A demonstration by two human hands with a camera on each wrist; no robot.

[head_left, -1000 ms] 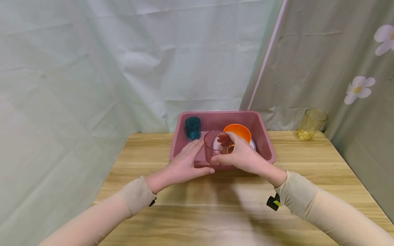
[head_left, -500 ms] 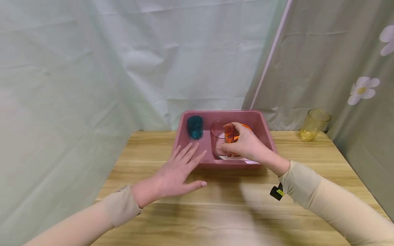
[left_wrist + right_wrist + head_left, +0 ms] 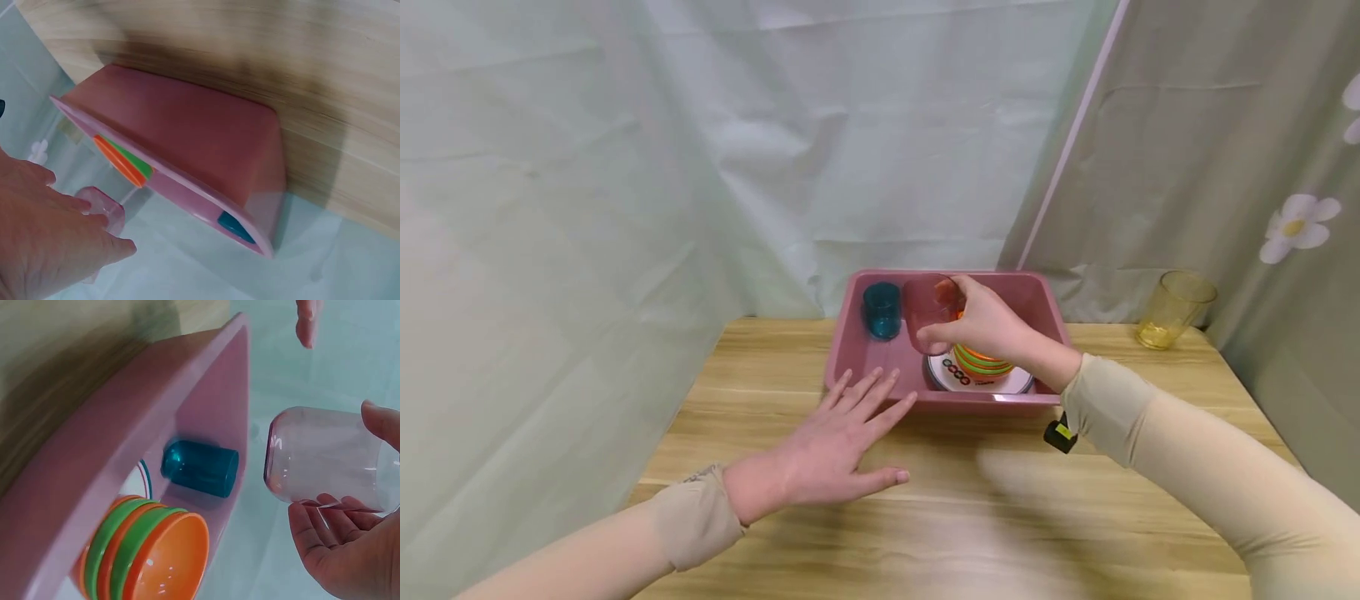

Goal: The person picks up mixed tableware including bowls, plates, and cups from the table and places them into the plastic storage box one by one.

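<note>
My right hand (image 3: 992, 327) grips a clear pink cup (image 3: 322, 456) between thumb and fingers. In the right wrist view, the cup is raised above the rim of the pink basin (image 3: 874, 358). A teal cup (image 3: 882, 313) stands inside the basin at the back left. To the right in the basin, a stack of orange and green bowls (image 3: 164, 553) sits on a white plate (image 3: 957, 379); in the head view my right hand partly covers the bowls. My left hand (image 3: 826, 450), fingers spread, is near the basin's front left side and holds nothing.
A yellow clear cup (image 3: 1176, 310) stands at the back right of the wooden table (image 3: 760, 367). Pale curtains (image 3: 865, 150) hang close behind the table and along its sides.
The pink cup has moved with my right hand from the basin's front toward its back, uncovering the plate and bowls. My left hand has drawn away from the cup, toward the front left.
</note>
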